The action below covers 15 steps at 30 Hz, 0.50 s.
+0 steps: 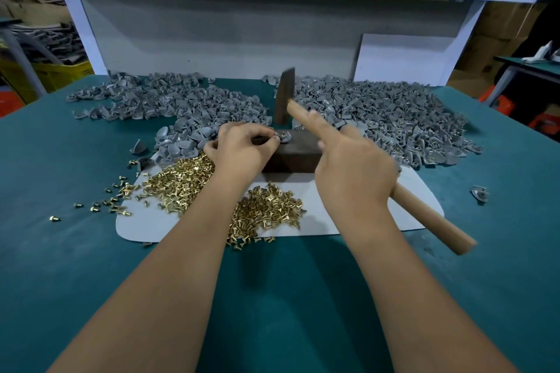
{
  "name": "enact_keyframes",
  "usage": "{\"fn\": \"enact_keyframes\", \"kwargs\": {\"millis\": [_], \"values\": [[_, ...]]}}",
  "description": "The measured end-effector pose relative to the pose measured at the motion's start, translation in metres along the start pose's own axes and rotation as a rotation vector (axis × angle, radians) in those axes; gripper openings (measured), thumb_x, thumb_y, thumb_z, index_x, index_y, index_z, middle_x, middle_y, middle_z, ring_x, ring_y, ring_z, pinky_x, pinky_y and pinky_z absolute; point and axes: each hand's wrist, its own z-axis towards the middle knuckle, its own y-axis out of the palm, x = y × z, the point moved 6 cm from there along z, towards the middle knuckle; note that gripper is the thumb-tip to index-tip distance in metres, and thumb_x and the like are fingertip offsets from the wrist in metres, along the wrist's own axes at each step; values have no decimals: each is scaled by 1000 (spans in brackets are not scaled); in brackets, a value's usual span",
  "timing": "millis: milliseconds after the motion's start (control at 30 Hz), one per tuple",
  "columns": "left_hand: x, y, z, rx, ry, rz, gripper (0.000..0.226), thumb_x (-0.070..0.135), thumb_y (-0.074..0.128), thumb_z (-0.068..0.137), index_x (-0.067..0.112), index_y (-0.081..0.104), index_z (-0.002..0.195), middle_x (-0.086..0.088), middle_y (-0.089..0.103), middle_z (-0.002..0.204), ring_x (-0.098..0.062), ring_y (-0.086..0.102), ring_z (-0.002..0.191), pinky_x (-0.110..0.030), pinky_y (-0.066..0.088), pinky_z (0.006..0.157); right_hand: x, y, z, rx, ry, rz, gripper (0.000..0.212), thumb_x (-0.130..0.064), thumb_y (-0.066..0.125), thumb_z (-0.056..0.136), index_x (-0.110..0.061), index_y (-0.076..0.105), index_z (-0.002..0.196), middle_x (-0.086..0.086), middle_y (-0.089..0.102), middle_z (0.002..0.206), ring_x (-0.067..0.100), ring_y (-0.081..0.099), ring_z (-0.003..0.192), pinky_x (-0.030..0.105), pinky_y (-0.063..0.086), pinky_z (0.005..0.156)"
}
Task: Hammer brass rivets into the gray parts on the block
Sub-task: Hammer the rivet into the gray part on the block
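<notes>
A dark metal block (298,154) stands on a white mat (348,209) in the middle of the green table. My left hand (242,150) pinches a small gray part (283,137) with a brass rivet in it on the block's top left. My right hand (351,166) grips the wooden handle of a hammer (436,221), index finger stretched along it. The hammer's dark head (285,100) is raised just above the part, blurred by motion. Loose brass rivets (181,182) lie heaped on the mat under my left wrist.
Large heaps of gray parts (378,112) cover the table behind and right of the block, with another heap (169,100) at the back left. Stray rivets (115,200) dot the table on the left. One gray part (479,193) lies alone at the right. A white shelf frame (212,24) stands behind.
</notes>
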Motion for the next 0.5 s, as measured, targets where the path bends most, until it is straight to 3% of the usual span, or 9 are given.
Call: {"fn": "enact_keyframes", "kwargs": {"millis": [100, 200, 267, 400, 500], "values": [[1, 1, 1, 13, 25, 42, 3, 44, 72, 83, 46, 71, 81, 23, 66, 105, -11, 40, 125, -36, 16, 90, 3, -11, -1, 171, 18, 82, 61, -8, 68, 83, -34, 52, 135, 6, 61, 81, 19, 36, 57, 25, 21, 50], [-1, 1, 2, -5, -4, 7, 18, 45, 73, 82, 49, 63, 67, 21, 64, 108, -10, 37, 126, -38, 16, 94, 1, -2, 1, -7, -32, -14, 61, -14, 59, 89, -45, 41, 138, 0, 58, 82, 19, 36, 57, 23, 15, 47], [-4, 2, 3, -23, -26, 0, 17, 46, 73, 81, 48, 63, 68, 17, 62, 114, -10, 34, 128, -40, 15, 99, 0, 5, 0, -95, -34, -48, 63, -19, 53, 92, -51, 30, 141, -4, 49, 81, 20, 36, 57, 23, 14, 44], [-3, 1, 4, 0, -27, 43, 11, 46, 72, 82, 46, 66, 73, 20, 65, 112, -10, 36, 128, -42, 17, 101, 1, -2, 1, 12, -4, -5, 63, -16, 58, 89, -48, 37, 139, -1, 57, 82, 20, 35, 58, 22, 11, 46], [0, 2, 3, 6, 15, 51, 14, 44, 72, 83, 48, 64, 72, 21, 67, 110, -10, 39, 128, -44, 18, 102, 7, -12, -1, 147, 15, 62, 62, -9, 68, 81, -35, 51, 135, 5, 60, 78, 21, 38, 55, 21, 21, 48]]}}
